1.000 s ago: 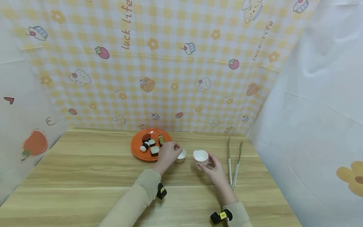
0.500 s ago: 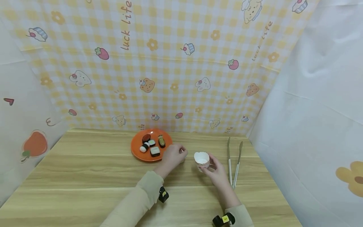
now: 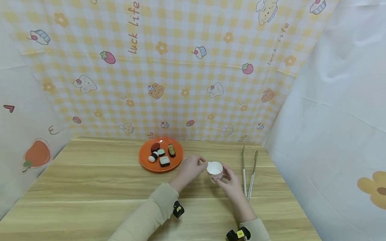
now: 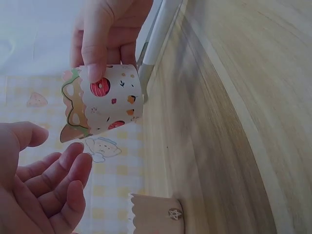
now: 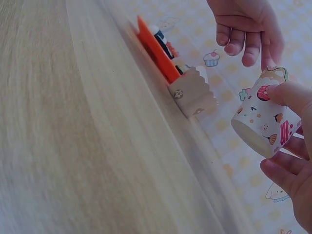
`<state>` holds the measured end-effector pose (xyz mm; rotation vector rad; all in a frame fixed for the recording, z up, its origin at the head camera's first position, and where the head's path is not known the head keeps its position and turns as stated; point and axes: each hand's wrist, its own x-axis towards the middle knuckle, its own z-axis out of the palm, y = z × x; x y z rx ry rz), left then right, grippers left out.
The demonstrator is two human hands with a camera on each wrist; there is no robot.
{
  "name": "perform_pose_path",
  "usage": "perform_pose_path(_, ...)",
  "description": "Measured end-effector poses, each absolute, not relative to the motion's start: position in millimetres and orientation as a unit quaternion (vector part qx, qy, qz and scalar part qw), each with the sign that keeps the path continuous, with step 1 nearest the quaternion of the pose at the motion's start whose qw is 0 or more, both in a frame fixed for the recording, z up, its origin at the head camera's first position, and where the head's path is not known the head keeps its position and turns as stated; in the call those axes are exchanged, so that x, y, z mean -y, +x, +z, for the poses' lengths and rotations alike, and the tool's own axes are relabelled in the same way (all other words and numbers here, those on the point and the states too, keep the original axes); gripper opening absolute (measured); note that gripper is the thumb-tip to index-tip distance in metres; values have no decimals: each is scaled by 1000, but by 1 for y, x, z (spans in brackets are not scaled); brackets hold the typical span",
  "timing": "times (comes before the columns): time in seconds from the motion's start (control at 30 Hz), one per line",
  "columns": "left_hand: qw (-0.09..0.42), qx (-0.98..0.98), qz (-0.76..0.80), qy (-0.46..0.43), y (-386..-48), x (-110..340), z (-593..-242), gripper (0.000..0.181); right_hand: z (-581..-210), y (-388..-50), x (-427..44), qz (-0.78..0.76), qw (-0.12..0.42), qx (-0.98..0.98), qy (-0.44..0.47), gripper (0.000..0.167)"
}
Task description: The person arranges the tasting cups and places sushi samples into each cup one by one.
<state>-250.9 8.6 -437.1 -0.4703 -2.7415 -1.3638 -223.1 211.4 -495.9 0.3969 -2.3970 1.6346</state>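
My right hand (image 3: 231, 183) grips patterned paper cups with scalloped rims (image 3: 215, 169), one seemingly nested in another; the right wrist view shows the outer cup (image 5: 265, 114) tilted between thumb and fingers. My left hand (image 3: 190, 169) is just left of the cup's rim, and in the left wrist view this hand (image 4: 44, 185) has loosely bent fingers with nothing between them. A brown paper cup (image 4: 157, 214) stands on the table; the right wrist view shows that brown cup (image 5: 194, 92) near the orange plate, while my left hand hides it in the head view.
An orange plate (image 3: 146, 163) with several sushi pieces lies left of my hands. Metal tongs (image 3: 244, 174) with white handles lie spread open to the right. A checked cloth (image 3: 181, 67) hangs behind the wooden table (image 3: 90, 187).
My left hand has moved right, from above the brown cup to beside the cups in my right hand, and now covers the brown cup. The right hand has barely shifted.
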Motion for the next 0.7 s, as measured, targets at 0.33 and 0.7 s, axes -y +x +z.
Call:
perform_pose_path(0.33, 2, 879, -453, -148, -249, -17, -432, 27, -495, -222, -214, 556, 122, 808, 152, 67)
perform_pose_path(0.7, -5, 883, -444, -151, -246, -24, -432, 28, -479, -207, -210, 538, 121, 818, 163, 64)
